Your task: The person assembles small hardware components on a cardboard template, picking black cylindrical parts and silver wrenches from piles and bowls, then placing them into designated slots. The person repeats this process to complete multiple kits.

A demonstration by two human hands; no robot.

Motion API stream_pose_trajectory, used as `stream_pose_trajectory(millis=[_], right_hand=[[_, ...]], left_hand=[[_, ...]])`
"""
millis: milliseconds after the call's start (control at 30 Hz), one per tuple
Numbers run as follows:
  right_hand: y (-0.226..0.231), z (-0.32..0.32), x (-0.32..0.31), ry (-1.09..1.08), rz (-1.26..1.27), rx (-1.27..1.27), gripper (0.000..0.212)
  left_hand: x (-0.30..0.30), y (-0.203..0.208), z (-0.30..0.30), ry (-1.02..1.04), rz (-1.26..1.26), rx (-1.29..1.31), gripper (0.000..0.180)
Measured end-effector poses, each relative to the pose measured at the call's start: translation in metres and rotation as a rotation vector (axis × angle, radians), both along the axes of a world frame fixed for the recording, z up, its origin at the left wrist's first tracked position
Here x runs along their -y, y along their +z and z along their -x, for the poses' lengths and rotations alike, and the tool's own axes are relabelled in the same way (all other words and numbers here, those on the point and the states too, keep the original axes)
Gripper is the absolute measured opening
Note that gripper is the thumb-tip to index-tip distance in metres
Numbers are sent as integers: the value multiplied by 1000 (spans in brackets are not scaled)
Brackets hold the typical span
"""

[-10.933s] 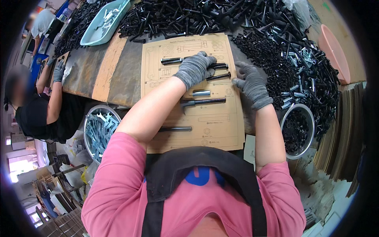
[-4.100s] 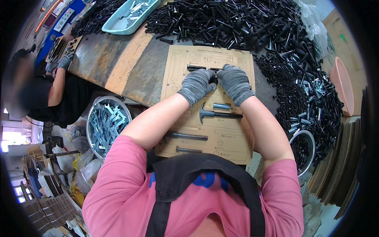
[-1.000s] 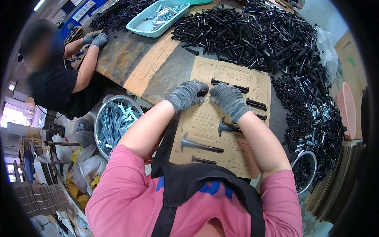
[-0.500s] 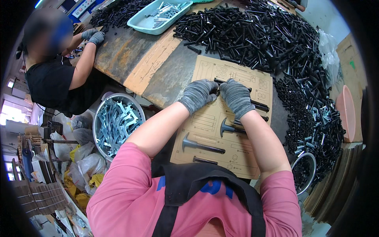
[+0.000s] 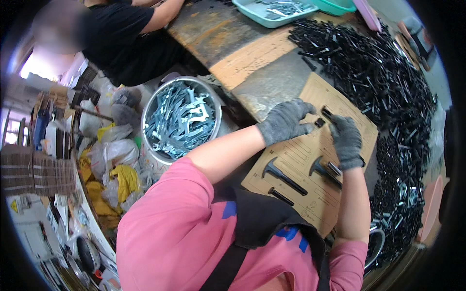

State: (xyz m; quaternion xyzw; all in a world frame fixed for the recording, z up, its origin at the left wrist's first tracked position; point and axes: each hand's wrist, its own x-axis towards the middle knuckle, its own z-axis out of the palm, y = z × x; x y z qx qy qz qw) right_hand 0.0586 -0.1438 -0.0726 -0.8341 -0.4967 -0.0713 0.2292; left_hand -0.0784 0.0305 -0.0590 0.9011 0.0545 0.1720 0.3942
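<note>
A brown cardboard sheet (image 5: 320, 92) printed with part outlines lies on the worktable under my hands. My left hand (image 5: 289, 122), in a grey knit glove, hovers over its left edge with the fingers apart. Just past those fingertips is a small black piece (image 5: 319, 122), too small to name. My right hand (image 5: 346, 141), gloved alike, has its fingers closed on one end of a short black bolt (image 5: 327, 112). Nearer me on the sheet are a black hammer-shaped part (image 5: 286, 178), a second one (image 5: 318, 167) partly under my right wrist, and a long black bolt (image 5: 280, 196).
Black bolts (image 5: 359, 58) are heaped along the far and right sides. A light-blue tray (image 5: 252, 20) of silvery parts stands at the back. Left of the table is a steel basin (image 5: 218, 116) of flat wrenches. A person in black (image 5: 116, 41) works beyond it.
The view has turned, and the scene has shifted in it. My hands, close together before, are now apart: the left has drawn off with its fingers spread. A small black piece shows between them.
</note>
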Motion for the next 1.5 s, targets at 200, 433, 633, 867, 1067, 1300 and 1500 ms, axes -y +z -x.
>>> stream_pose_trajectory(millis=[200,433,633,867,1067,1300,1500], right_hand=[[28,9,38,26,-112,-262,20],[28,32,65,-76,-182,-562,18],[36,45,68,-89,-113,-599,17],[40,49,62,-91,-80,-615,17],[39,48,61,-38,-90,-542,17],[48,58,36,2,-92,-659,17],[47,81,-17,275,-81,-607,25]], left_hand=[[-95,-63,116,556,312,169,27],[-215,-125,207,932,-266,-633,33],[-225,-155,174,789,-682,-995,30],[-226,-136,156,593,-655,-1218,37],[-222,-109,178,539,-628,-870,33],[-206,-77,200,1033,215,15,29],[-153,-8,151,712,643,264,27]])
